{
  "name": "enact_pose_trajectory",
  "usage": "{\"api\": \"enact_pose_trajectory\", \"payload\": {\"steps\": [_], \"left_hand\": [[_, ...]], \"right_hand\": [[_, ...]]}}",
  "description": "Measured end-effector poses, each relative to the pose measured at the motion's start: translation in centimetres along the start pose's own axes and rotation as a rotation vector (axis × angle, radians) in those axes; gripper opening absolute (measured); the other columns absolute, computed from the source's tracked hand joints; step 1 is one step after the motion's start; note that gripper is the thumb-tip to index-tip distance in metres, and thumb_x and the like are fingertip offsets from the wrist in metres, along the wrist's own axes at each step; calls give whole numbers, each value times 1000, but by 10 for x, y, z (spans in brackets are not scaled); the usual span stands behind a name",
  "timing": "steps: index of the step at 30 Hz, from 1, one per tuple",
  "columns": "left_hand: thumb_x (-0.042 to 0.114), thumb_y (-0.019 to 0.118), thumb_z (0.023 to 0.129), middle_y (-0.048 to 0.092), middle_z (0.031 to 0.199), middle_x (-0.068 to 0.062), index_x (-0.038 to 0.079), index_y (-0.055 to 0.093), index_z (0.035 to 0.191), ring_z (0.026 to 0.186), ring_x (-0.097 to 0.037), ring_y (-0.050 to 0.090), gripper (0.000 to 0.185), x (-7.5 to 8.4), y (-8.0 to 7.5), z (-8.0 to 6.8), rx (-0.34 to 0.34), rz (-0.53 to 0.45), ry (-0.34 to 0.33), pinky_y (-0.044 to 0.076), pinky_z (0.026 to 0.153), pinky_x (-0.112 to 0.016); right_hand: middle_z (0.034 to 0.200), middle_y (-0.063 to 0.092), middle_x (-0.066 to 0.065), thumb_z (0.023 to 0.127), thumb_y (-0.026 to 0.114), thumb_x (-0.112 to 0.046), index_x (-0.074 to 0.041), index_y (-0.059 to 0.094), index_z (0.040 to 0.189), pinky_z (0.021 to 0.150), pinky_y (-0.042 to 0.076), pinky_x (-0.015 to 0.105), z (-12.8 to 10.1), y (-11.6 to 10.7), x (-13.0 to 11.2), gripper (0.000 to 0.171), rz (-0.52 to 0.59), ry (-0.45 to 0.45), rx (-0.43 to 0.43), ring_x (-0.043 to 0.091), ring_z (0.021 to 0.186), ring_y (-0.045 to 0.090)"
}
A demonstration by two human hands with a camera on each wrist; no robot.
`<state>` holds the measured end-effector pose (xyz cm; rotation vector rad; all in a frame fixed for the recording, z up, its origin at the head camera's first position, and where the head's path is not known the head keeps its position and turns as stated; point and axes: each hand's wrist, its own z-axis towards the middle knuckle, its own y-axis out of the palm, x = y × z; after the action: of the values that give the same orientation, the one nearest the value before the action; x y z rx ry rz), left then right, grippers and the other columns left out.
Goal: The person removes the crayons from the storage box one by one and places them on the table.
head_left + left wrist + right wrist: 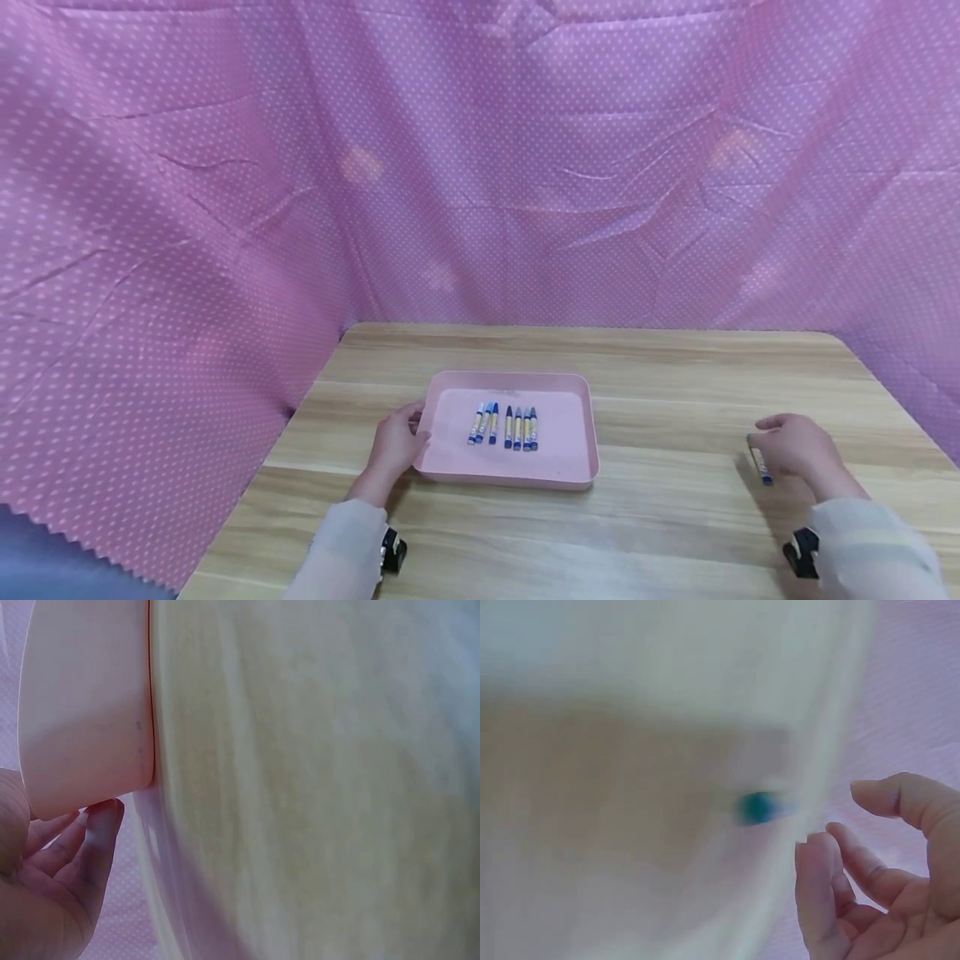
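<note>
From my remote seat I see the left hand (395, 446) set against the left rim of the pink tray (442, 469), thumb over the edge and fingers (90, 847) curled under its corner, so it grips the tray; the left wrist view shows those fingertips tucked just below the tray's pale underside. The tray sits flat on the wooden counter (660, 375), a little left of the counter's middle. Inside the tray, seven blue and yellow crayons (504, 426) lie side by side, three a touch left of the tray's centre and four just right of them, all pointing away from me. Well to the right of the tray, the right hand (797, 448) rests low over the counter with one more blue crayon (761, 463) at its fingertips. In the right wrist view the fingers (821, 889) are loosely bent and apart, with a blurred blue-green crayon tip just beyond them; I cannot tell whether they actually pinch it. Pink dotted cloth (480, 167) hangs behind and to either side of the tray.
</note>
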<state>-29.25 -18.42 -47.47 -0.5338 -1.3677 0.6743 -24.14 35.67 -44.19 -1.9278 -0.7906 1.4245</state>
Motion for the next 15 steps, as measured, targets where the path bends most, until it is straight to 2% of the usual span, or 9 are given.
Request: {"api": "enact_pose_trajectory", "payload": {"steps": [3,5,8,11,15], "left_hand": [[-6,69,79,66,106,-17,-5,57,126,93,-28,63,49,-2,0,0,1,0,-9,53,83,-39],[-5,69,79,66,107,-17,-5,56,127,94,-28,63,50,-2,0,0,-2,-4,-22,54,83,-38],[-5,70,79,66,108,-16,-4,56,127,95,-27,63,51,-3,0,0,-7,-12,-35,54,83,-36],[-5,70,79,66,108,-15,-3,56,128,94,-27,63,50,-3,1,0,-8,-16,-38,54,82,-36],[-5,70,79,65,108,-16,-3,56,128,94,-27,63,50,-2,1,-1,-6,-20,-32,55,81,-35]], "right_hand": [[110,57,35,92,56,-26,17,42,128,64,57,39,1,-9,-24,58,16,-38,18,30,77,65],[118,52,38,93,56,-29,17,40,130,66,58,40,2,-12,-40,61,25,-76,28,36,83,65],[122,48,39,94,55,-36,15,38,133,67,58,42,2,-14,-64,66,-7,-142,57,42,88,63],[125,46,39,94,54,-41,14,35,136,75,55,50,3,-10,-86,72,-58,-204,98,48,98,58],[128,43,39,93,54,-45,14,30,139,87,43,64,5,0,-112,78,-104,-263,140,56,111,45]]}}
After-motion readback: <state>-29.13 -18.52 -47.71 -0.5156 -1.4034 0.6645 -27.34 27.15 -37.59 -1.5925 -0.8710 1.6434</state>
